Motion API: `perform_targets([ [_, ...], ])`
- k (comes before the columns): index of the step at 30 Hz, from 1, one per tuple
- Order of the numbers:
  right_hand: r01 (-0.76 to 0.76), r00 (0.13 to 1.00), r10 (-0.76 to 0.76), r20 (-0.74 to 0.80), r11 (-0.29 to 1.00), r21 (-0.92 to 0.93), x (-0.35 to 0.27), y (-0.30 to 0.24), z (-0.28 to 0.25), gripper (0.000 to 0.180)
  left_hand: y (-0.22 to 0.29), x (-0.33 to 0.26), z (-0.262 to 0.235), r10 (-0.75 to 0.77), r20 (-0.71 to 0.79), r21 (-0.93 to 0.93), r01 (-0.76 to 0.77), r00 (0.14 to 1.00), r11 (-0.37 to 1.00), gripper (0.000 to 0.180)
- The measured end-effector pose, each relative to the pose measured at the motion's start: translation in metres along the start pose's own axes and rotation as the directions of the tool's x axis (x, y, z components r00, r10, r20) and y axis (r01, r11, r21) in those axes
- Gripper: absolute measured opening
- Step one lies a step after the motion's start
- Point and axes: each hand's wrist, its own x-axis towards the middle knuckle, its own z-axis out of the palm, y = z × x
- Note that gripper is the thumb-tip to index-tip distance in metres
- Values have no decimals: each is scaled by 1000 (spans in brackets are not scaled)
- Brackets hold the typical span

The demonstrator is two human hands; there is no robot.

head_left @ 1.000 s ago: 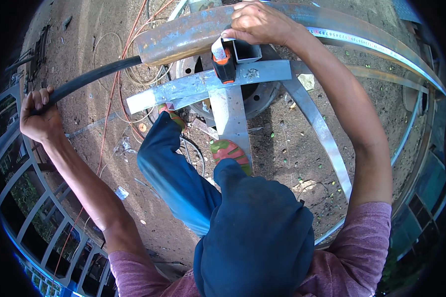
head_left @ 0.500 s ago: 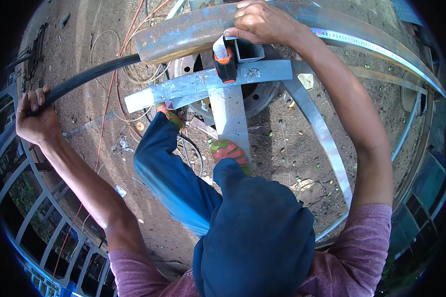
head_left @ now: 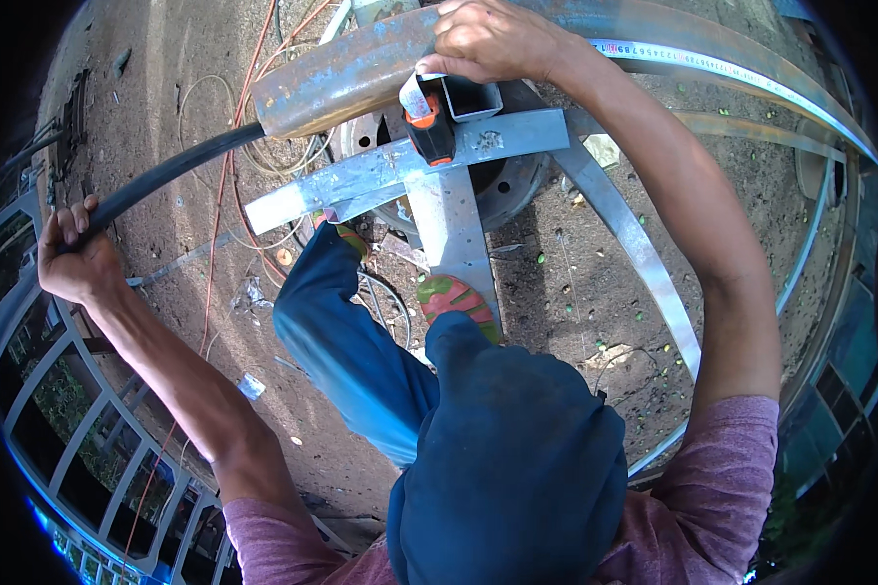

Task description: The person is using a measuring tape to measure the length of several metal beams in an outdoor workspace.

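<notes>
My left hand (head_left: 83,252) is closed around a dark bar or tube (head_left: 156,185), whose other end meets the open end of a thick, rusty steel pipe (head_left: 351,78). At the top, my right hand (head_left: 493,41) rests over that pipe, thumb and fingers pinching a tape measure's blade against it. The white blade (head_left: 732,66) stretches along the pipe to the far right. Just below the thumb, the blade bends down into the black and orange tape measure case (head_left: 429,135), which hangs over a grey metal crosspiece (head_left: 361,171). My fingers hide part of the blade.
A square steel tube (head_left: 473,99) stands beside the case, above a round wheel rim (head_left: 517,185). A flat metal leg (head_left: 644,244) runs down right. Red and tan hoses (head_left: 226,185) cross the ground at left. A barred metal frame (head_left: 78,429) stands at lower left.
My right hand, the rusty pipe and the tape measure case have shifted slightly left. The case now tilts more. My left hand keeps its hold on the dark bar.
</notes>
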Motion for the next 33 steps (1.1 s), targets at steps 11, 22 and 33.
perform_targets([
  [11,8,999,-6,-40,999,46,3,-1,-1,32,1,3,5,-13,-40,19,13,999,1000,22],
  [22,10,1000,-9,5,999,-33,-1,2,3,29,0,2,5,-11,-47,7,12,999,1000,24],
  [33,10,999,-9,-34,1000,18,-1,2,4,31,1,2,2,-21,-42,-20,20,999,1000,22],
])
